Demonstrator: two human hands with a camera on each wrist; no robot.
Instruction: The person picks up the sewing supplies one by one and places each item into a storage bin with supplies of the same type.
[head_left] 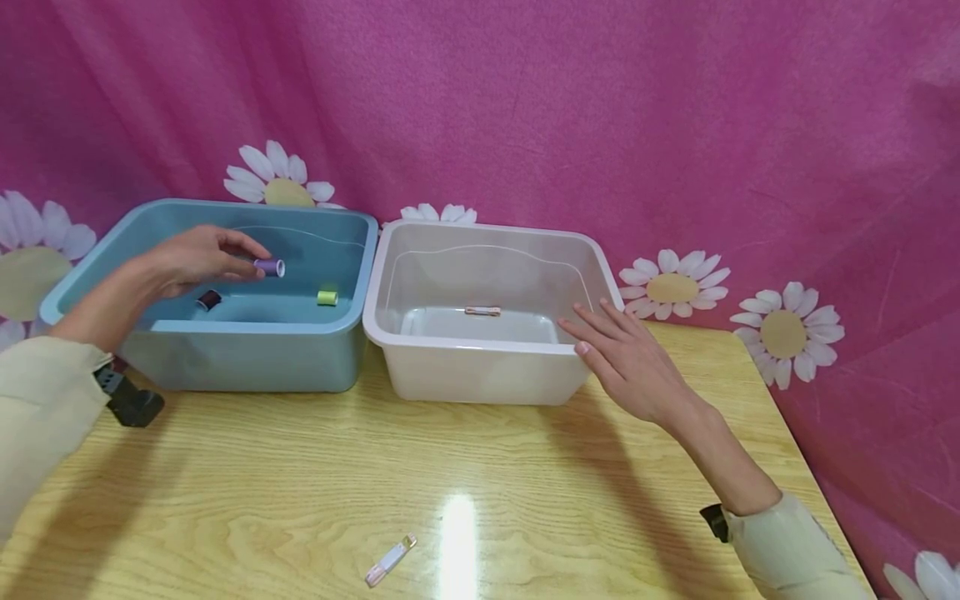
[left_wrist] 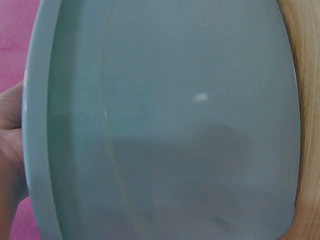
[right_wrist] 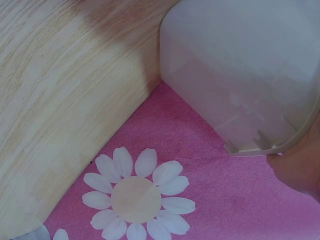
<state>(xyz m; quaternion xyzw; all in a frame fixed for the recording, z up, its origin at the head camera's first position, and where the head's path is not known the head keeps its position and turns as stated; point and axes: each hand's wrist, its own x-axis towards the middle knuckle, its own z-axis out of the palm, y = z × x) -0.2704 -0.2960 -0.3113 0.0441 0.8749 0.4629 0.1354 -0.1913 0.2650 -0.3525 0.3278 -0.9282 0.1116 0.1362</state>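
Note:
Over the blue bin, my left hand pinches a purple thread spool between thumb and fingers. Inside that bin lie a yellow-green thread spool and a dark spool. My right hand rests with straight, spread fingers at the front right corner of the white bin; its thumb touches the rim in the right wrist view. On the white bin's floor lies a small pinkish nail clipper. In the left wrist view the blue bin's wall hides most of my left hand.
A second nail clipper lies on the wooden table near the front. Both bins stand side by side at the back. Behind them hangs a pink cloth with white daisies. The table's right edge runs beside my right forearm.

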